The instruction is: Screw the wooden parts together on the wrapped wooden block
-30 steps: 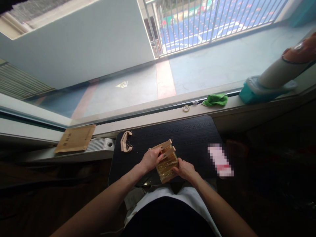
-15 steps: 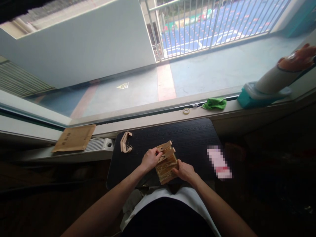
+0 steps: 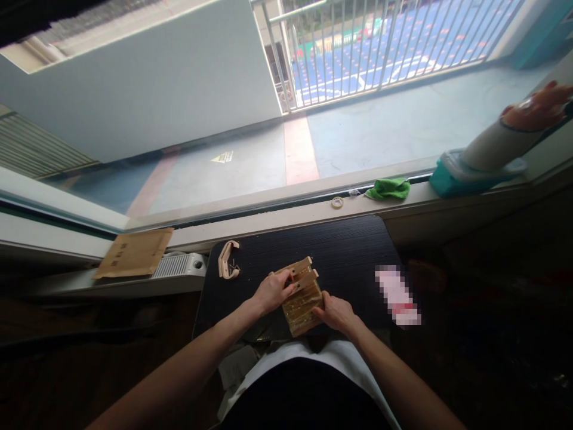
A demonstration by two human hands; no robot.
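A small wooden block assembly (image 3: 301, 313), yellowish and glossy, is tilted at the front of the dark table. Two paler wooden strips with dark holes or screw heads lie across its upper part: a near strip (image 3: 308, 280) and a far strip (image 3: 301, 268). My left hand (image 3: 269, 291) is closed at their left ends, thumb and forefinger on either side of the near strip. Any small piece in those fingertips is hidden. With thumb and fingers, my right hand (image 3: 336, 310) grips the block's right edge.
On the dark table (image 3: 344, 239), a curved wooden piece (image 3: 223, 260) lies left beside several small screws (image 3: 233, 269). A blurred pink item (image 3: 397, 295) is at right. The sill holds a tape roll (image 3: 337, 203), green cloth (image 3: 388, 189), teal-lidded container (image 3: 461, 173) and brown envelope (image 3: 134, 252).
My left hand has shifted slightly left and its fingertips have spread around the near strip, uncovering its dark hole or screw. My right hand and the block stay almost in place.
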